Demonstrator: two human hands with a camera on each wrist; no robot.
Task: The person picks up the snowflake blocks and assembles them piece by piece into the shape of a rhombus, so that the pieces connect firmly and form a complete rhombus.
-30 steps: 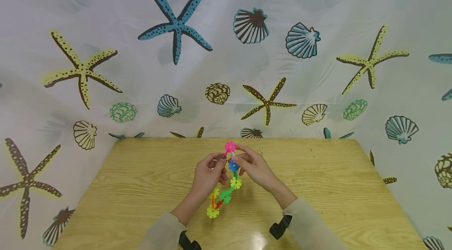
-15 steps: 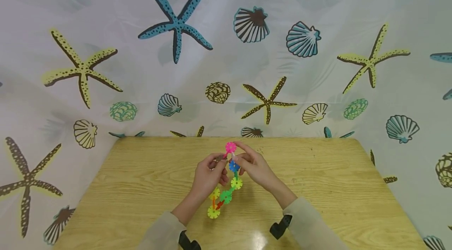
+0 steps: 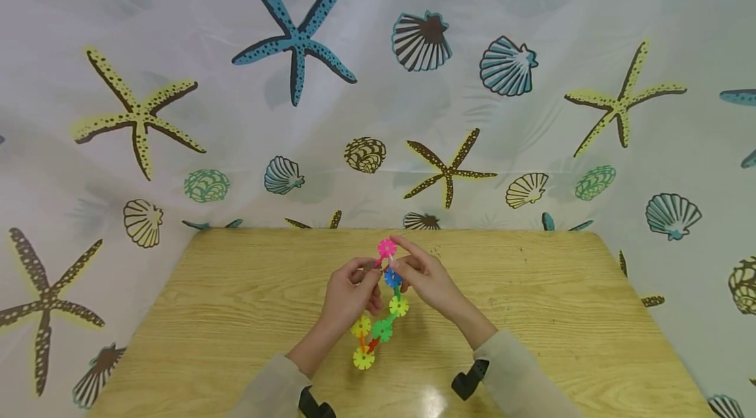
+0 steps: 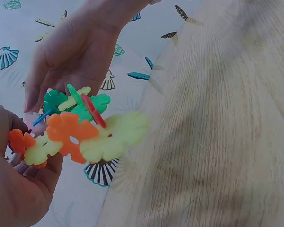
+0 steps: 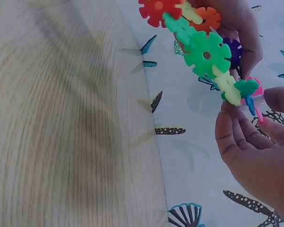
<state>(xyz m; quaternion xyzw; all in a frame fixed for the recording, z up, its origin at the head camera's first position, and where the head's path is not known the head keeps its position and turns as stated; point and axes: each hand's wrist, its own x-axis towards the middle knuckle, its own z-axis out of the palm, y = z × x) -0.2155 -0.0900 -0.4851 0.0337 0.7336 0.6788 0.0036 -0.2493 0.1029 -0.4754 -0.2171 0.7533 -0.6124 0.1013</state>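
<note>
A chain of slotted plastic snowflake discs hangs between both hands above the table, bent into a loop. At its top is a pink disc [image 3: 386, 248]; a blue disc [image 3: 392, 277], a yellow disc [image 3: 398, 305] and a green disc [image 3: 382, 331] follow downward. My left hand [image 3: 350, 292] pinches the chain's left side beside the pink disc, where a purple disc [image 5: 234, 49] shows. Between thumb and fingers, my right hand [image 3: 430, 281] holds a whitish translucent disc [image 5: 256, 102] beside the pink one. An orange disc [image 4: 68, 134] shows below the left fingers, which partly hide the chain.
The wooden table [image 3: 531, 313] spreads beneath both hands. A white cloth [image 3: 354, 109] printed with starfish and shells stands behind and along the sides. Each wrist bears a black strap device, the right one [image 3: 469, 380] just at the sleeve.
The chain's lower end has swung slightly to the right, and the pink disc sits a touch lower. Both hands keep almost the same place and grip.
</note>
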